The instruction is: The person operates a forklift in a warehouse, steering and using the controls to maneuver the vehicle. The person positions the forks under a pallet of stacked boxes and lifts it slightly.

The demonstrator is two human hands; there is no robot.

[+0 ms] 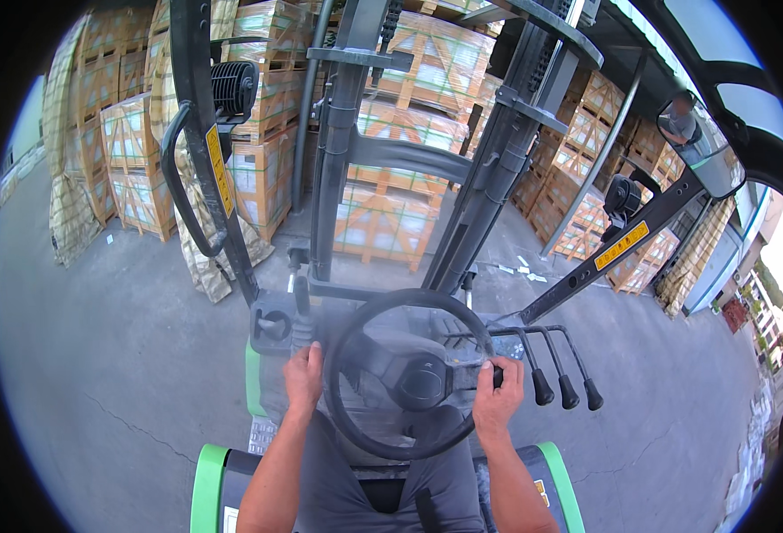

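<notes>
- L hand (303, 377) curling just beside L rim of steering wheel (421, 384); can't tell if gripping.
- R hand (498, 397) grasping dk knob (498, 377) at wheel's R side.
- Wheel sitting approx ctr.
- 3 blk-tipped levers (569, 391) standing to R.
- Mast (409, 157) rising ahead; wood crates (387, 220) standing stacked behind.

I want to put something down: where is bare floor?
Grey floor shows bare on the left, between the wooden crates and the green left fender, and on the right, beyond the three levers. Crowded: around the steering wheel, with the left hand and right hand at its sides, and behind the mast, where more crates stand.
</notes>
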